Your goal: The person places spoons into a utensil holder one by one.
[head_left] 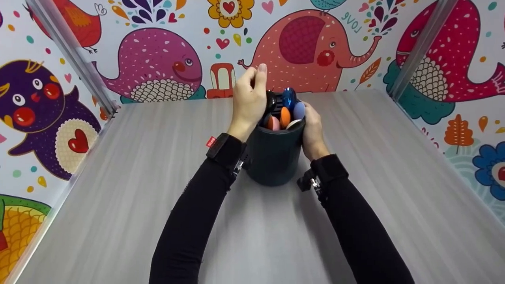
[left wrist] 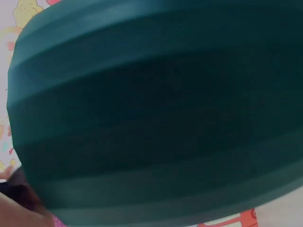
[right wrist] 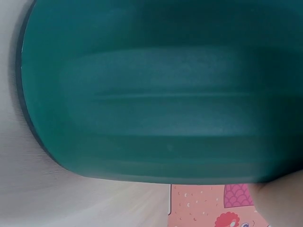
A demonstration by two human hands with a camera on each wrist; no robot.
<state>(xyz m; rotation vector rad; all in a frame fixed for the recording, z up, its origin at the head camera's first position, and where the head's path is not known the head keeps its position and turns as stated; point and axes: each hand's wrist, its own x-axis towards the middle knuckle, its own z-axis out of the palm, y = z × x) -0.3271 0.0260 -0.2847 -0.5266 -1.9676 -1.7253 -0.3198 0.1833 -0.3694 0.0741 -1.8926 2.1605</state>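
A dark green ribbed holder (head_left: 274, 157) stands upright on the table and fills most of both wrist views. Rounded ends stick out of its top: orange (head_left: 285, 117), pink (head_left: 274, 123), lavender (head_left: 299, 111) and shiny blue (head_left: 289, 98). My left hand (head_left: 249, 98) is at the left of the rim, fingers bent, beside a black rounded object (head_left: 271, 100). In the left wrist view a dark piece (left wrist: 19, 189) lies between thumb and finger. My right hand (head_left: 313, 128) holds the holder's right side near the rim; its fingertips are hidden behind.
The grey table (head_left: 158, 177) runs around the holder. Printed cartoon panels (head_left: 158, 63) stand at the back and both sides, with metal posts (head_left: 73, 55) at the corners.
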